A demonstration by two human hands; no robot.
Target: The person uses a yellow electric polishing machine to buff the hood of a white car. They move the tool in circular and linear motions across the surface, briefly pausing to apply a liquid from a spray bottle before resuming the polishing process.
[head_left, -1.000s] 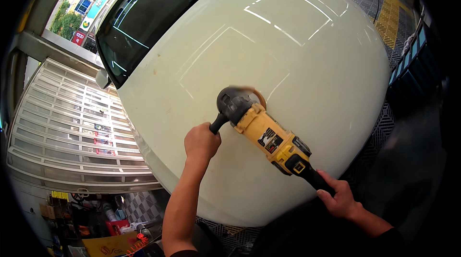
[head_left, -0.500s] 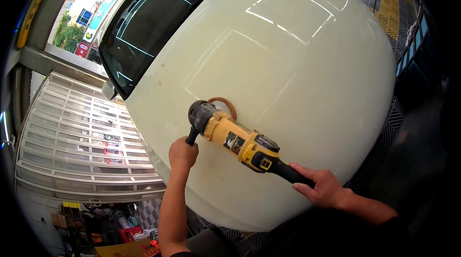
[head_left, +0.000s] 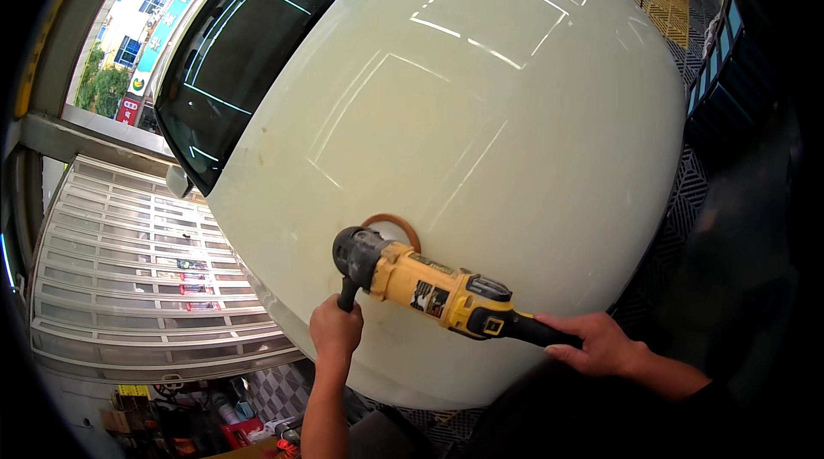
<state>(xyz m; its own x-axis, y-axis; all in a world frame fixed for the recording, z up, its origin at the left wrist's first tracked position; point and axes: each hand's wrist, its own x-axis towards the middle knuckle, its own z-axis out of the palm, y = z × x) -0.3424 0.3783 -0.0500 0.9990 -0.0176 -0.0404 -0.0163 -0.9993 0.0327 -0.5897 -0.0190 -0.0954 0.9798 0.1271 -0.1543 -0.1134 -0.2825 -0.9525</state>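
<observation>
A yellow and black car polisher (head_left: 421,283) rests over the pale cream car hood (head_left: 524,176). Its round orange-rimmed pad (head_left: 396,229) sits against the paint, partly hidden behind the black head. My left hand (head_left: 336,330) is closed around the black side handle near the head. At the tool's rear end, my right hand (head_left: 592,343) wraps the black grip, thumb and forefinger along it. Small brownish spots show on the hood toward the windshield. White light reflections lie across the paint.
Beyond the hood's left edge are the dark windshield (head_left: 249,47) and a side mirror (head_left: 178,180). A slatted shutter (head_left: 146,262) spans the left. Clutter with a red box (head_left: 240,431) lies lower left. Dark cabinets (head_left: 730,73) stand right, by grey and yellow floor grating (head_left: 665,4).
The polisher and both hands have moved nearer to me across the hood, with the tool turned a little flatter. The whole view has shifted slightly. Both grips stay the same.
</observation>
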